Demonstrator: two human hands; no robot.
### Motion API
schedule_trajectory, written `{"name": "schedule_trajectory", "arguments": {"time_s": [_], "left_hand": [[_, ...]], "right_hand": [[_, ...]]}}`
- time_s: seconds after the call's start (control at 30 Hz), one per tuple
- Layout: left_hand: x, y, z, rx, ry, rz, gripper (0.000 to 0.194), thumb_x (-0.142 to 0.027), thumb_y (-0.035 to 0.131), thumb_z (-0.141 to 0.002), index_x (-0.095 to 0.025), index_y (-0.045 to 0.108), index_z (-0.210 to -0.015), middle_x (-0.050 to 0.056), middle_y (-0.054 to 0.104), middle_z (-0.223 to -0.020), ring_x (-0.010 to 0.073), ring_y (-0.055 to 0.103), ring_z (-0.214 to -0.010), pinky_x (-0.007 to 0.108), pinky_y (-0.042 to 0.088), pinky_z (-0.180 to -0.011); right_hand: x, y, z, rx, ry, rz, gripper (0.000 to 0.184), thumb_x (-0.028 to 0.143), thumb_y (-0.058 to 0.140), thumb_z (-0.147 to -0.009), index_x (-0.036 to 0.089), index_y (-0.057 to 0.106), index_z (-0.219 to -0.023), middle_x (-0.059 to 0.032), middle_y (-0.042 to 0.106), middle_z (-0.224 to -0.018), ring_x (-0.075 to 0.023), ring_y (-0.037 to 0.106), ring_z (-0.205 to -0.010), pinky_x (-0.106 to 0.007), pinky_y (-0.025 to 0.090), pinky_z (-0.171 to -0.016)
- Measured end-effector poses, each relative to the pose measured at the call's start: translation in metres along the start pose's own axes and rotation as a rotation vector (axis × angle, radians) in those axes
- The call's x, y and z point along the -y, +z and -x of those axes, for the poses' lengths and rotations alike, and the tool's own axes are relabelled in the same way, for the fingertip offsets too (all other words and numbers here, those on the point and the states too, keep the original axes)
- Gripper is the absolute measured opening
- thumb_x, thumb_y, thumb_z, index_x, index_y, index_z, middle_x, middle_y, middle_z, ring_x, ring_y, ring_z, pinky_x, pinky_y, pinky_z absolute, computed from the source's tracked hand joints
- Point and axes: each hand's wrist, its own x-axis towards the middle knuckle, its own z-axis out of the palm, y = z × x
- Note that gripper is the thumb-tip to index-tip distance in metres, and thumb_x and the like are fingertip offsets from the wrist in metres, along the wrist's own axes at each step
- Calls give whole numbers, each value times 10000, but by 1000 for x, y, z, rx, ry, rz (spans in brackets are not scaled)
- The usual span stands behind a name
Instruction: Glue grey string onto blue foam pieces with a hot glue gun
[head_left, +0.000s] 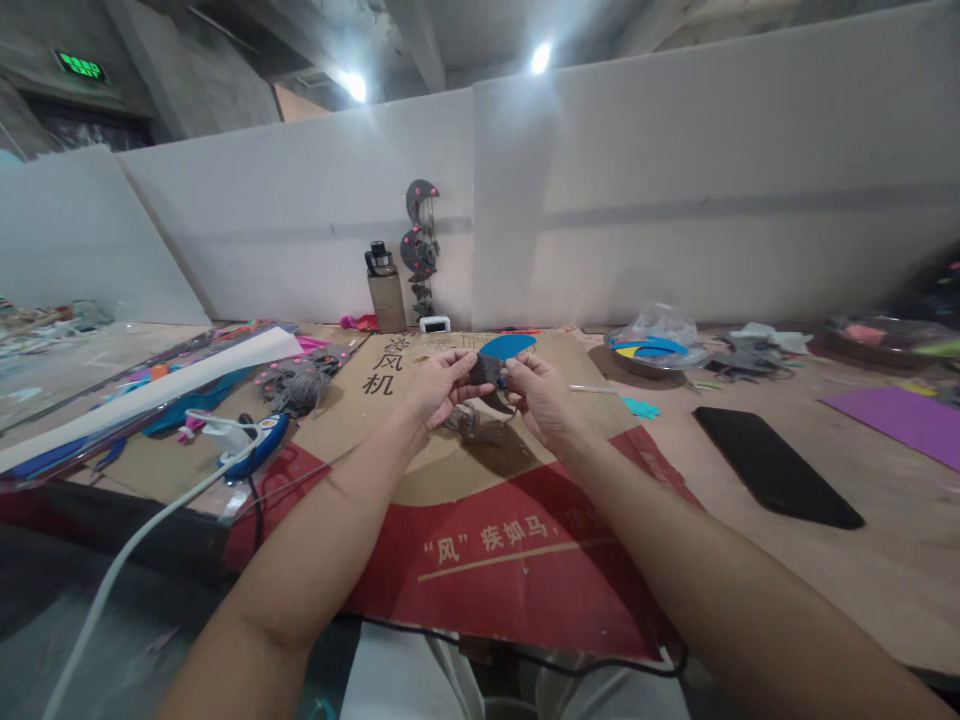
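Note:
My left hand [446,388] pinches the left side of a small dark grey felt-like piece [489,371] above the cardboard. On its right side my right hand [541,402] grips the same piece with thumb and fingers pressed together. A bright blue rounded piece [508,345] shows just behind the grey one; whether it is held or lies on the board I cannot tell. Below the hands, a tangle of thin grey cord [471,424] rests on the flattened cardboard [525,590], which is brown and red with printed characters.
Grey crescents with pink dots [420,252] hang at the white partition [675,190], beside a bottle [386,298]. To the left are a blue-white power strip [259,447] and grey cord bundle [298,380]. A black phone-like slab [776,465] and a dish of coloured pieces [652,368] lie right.

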Motion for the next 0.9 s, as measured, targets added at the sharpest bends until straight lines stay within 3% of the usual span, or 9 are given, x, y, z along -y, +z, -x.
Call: {"name": "schedule_trajectory", "arguments": {"time_s": [0.2, 0.53, 0.77, 0.9], "left_hand": [[-1, -2, 0, -27, 54, -39, 111, -216, 682, -767, -148, 604, -807, 39, 681, -779, 137, 666, -674, 255, 576, -584], [6, -5, -5, 4, -64, 8, 74, -206, 634, -815, -135, 621, -799, 26, 653, -685, 91, 615, -556, 169, 501, -463], [3, -8, -8, 36, -57, 26, 71, -192, 637, -815, -129, 605, -813, 35, 650, -753, 95, 633, -629, 181, 537, -538], [6, -3, -7, -36, 5, -16, 77, -90, 614, -793, -119, 596, -862, 39, 642, -820, 95, 632, -682, 222, 565, -630]], "right_hand": [[-7, -1, -1, 25, -35, 49, 344, 425, 721, -657, 204, 460, -696, 77, 379, -610, -47, 302, -484, -193, 228, -426], [-13, 2, 1, 25, -58, 105, 313, 421, 703, -696, 201, 480, -697, 74, 385, -610, -48, 303, -478, -197, 233, -423], [-8, 2, 0, 28, -14, 36, 341, 429, 727, -652, 198, 482, -709, 77, 416, -616, -41, 314, -473, -186, 231, -417], [-9, -2, -3, -83, 3, 97, 320, 439, 699, -649, 185, 514, -708, 73, 430, -602, -40, 327, -470, -184, 228, -420]]}}
